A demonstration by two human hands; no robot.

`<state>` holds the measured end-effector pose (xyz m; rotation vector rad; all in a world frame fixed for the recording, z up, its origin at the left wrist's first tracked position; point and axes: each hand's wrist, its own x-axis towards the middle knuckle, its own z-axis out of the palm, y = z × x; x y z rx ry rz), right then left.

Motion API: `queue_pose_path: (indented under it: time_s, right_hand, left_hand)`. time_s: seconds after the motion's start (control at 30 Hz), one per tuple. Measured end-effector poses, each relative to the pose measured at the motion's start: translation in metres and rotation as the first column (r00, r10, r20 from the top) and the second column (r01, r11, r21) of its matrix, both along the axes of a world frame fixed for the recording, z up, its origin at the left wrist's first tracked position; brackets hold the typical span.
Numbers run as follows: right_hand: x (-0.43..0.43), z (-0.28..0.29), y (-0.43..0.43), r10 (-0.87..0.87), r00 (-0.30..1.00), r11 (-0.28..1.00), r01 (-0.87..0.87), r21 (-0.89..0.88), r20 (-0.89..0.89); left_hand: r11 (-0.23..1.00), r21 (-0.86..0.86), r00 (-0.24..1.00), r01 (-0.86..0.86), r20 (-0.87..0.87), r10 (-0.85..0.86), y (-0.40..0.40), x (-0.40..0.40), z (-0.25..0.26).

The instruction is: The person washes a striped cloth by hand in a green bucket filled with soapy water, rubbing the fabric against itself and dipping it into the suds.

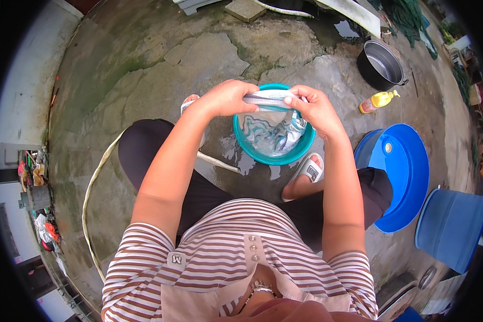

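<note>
A white cloth garment with grey and teal pattern is stretched between my two hands above a teal plastic basin. My left hand grips one end of the raised, folded edge. At the other end, my right hand pinches it with thumb and fingers. The lower part of the cloth hangs into the basin and lies wet and crumpled there. Some water seems to be in the basin, but the cloth covers much of it. The basin stands on wet concrete between my feet.
Right of the basin are a yellow detergent bottle, a black pot and a large blue tub. Another blue barrel section stands behind it. A pale hose curves along the left, its end near the basin.
</note>
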<state>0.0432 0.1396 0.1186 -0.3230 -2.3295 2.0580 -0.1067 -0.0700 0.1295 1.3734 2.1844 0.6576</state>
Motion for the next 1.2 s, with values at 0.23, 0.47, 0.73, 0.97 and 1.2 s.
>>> queue_pose_path:
  time_s: [0.23, 0.47, 0.73, 0.97, 1.2]
  right_hand:
    - [0.015, 0.024, 0.011, -0.172, 0.984, 0.978, 0.175, -0.114, 0.034]
    - [0.022, 0.044, 0.030, -0.278, 0.957, 0.868, 0.211, -0.450, -0.088]
    - [-0.011, 0.000, 0.019, -0.256, 0.965, 0.721, 0.229, -0.654, 0.055]
    - [-0.009, -0.086, -0.066, -0.150, 0.841, 0.707, 0.459, 0.538, -0.520]
    - [-0.012, -0.107, -0.050, -0.135, 0.983, 0.876, 0.177, 0.448, -0.124]
  left_hand:
    - [0.990, -0.132, 0.969, -0.049, -0.246, 0.016, -0.022, -0.019, -0.054]
    - [0.950, 0.218, 0.523, -0.226, 0.850, -0.070, -0.019, -0.023, 0.006]
    - [0.732, 0.515, 0.204, -0.446, 0.855, -0.478, 0.092, 0.062, -0.061]
    - [0.698, 0.173, -0.450, -0.695, 0.653, -0.609, 0.071, 0.098, -0.152]
    - [0.696, 0.070, -0.371, -0.714, 0.806, -0.461, 0.063, 0.118, -0.137]
